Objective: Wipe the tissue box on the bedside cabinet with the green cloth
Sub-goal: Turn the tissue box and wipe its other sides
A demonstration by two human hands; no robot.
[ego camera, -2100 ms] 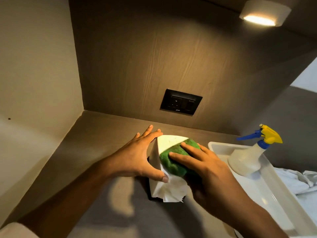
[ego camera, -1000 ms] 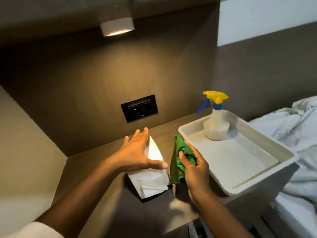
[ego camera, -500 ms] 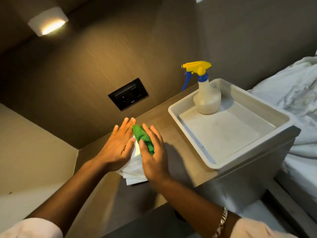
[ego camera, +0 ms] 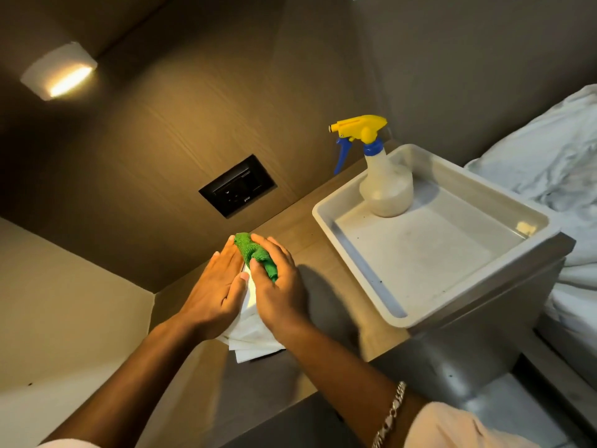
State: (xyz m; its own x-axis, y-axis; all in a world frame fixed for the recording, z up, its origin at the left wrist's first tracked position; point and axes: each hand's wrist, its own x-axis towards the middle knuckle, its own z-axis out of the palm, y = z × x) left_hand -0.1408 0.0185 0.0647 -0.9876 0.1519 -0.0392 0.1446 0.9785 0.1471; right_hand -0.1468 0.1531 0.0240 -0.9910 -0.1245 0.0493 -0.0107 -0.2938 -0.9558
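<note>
Right hand grips the crumpled green cloth on the white tissue box.
Left hand lies flat, steadying the box on the brown wooden surface; wiping seems underway, not finished.

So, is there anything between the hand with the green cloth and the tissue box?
Nothing visible. The right hand presses the green cloth directly on the tissue box; the left hand lies flat on its other side. The spray bottle stands apart, in the tray.
</note>
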